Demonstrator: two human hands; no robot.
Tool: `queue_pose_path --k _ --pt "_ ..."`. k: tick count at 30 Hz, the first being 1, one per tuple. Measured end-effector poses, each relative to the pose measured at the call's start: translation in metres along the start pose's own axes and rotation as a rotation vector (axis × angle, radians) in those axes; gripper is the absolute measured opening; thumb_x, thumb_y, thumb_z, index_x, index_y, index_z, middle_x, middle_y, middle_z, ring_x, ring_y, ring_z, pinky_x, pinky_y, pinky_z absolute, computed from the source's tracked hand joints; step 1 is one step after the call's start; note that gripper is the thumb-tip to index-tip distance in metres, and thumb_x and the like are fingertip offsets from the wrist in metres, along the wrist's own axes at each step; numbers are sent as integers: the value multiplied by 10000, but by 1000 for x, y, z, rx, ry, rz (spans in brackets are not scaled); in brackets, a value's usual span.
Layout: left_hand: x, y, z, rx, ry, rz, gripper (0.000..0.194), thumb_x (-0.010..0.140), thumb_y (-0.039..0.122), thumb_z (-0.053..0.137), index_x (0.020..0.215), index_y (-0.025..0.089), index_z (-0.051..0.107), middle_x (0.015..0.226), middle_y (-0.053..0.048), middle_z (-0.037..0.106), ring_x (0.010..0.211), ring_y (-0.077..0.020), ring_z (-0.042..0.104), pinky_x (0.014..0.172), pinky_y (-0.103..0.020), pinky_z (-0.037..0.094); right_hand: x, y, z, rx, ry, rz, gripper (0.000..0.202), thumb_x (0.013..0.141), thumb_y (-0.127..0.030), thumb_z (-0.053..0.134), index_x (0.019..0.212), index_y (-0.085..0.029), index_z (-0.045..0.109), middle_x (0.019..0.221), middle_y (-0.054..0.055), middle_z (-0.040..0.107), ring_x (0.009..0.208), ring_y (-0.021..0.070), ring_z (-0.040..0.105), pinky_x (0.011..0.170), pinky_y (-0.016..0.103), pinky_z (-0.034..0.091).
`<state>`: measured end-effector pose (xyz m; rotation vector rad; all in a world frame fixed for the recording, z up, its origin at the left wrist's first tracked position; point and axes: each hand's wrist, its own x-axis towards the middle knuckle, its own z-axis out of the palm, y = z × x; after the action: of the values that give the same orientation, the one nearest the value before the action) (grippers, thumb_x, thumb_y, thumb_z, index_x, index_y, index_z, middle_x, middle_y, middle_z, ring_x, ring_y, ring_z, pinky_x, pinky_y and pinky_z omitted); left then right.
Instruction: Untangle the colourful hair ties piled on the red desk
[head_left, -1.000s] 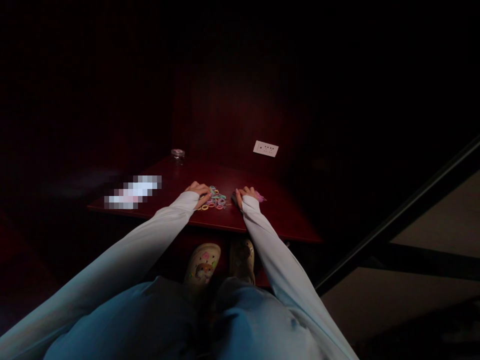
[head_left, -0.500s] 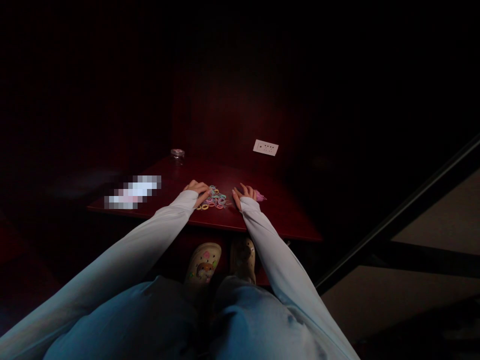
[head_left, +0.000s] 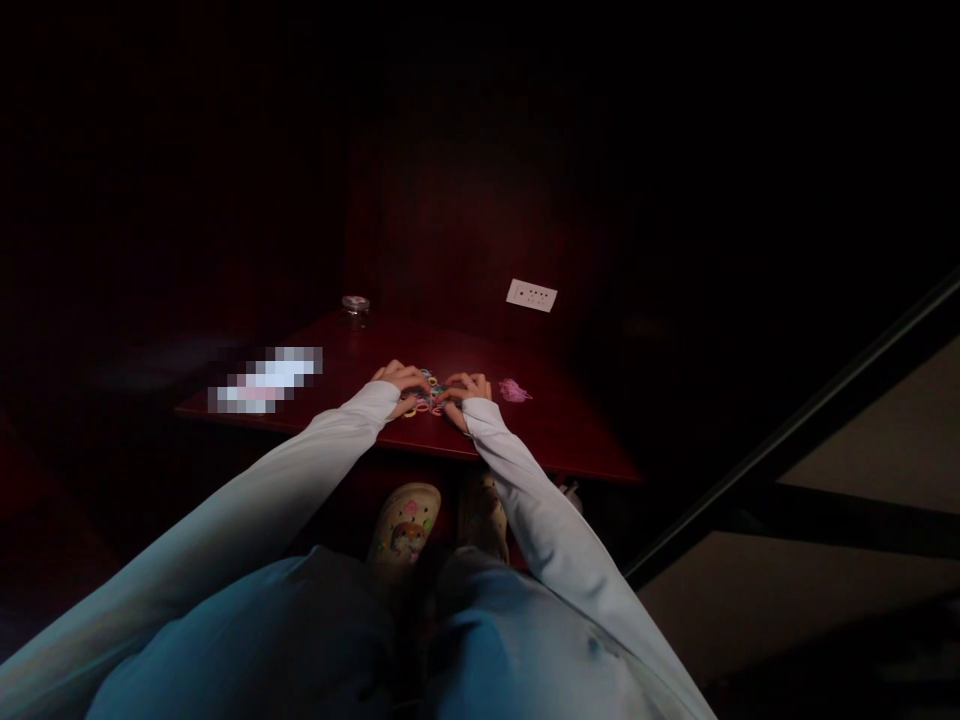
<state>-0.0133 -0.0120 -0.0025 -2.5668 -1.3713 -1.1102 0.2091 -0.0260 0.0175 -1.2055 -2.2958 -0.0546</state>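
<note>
A loose pile of small coloured bands lies near the front edge of the dark red table. My left hand rests at the pile's left side, fingers bent and apart over the bands. From the right, my right hand reaches onto the pile with its fingers spread and curved. Neither hand shows a band lifted off the table. To the right of my right hand sits a separate bunch of pink bands, touched by neither hand.
A clear jar with a lid stands at the back left. A blurred pale item lies on the left side. A white socket plate is on the back wall. Below the table edge are my shoes.
My right hand has moved left, off the pink bunch and onto the pile. The pink bunch now shows fully. My left hand has shifted slightly right over the bands.
</note>
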Motion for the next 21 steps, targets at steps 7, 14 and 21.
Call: queue_pose_path --k 7,14,21 --pt "1 -3 -2 1 -54 2 172 814 259 656 887 305 805 1152 -6 733 995 -248 486 912 -410 404 1 4 1 19 -26 -10 181 940 -302 677 1027 -350 829 1244 18 674 1153 243 424 1011 408 323" --pt "2 -6 0 9 -48 -3 188 822 255 644 870 312 817 1140 -4 737 1006 -250 486 915 -414 411 5 0 10 56 -9 56 233 848 -537 781 1011 -377 830 1214 19 693 1123 246 429 992 406 312" --pt "1 -2 -3 19 -43 -16 194 815 250 627 863 294 810 1137 -17 739 998 -256 500 921 -430 423 8 -3 9 80 8 58 220 868 -537 758 901 -336 841 1166 18 719 1103 243 429 976 395 319"
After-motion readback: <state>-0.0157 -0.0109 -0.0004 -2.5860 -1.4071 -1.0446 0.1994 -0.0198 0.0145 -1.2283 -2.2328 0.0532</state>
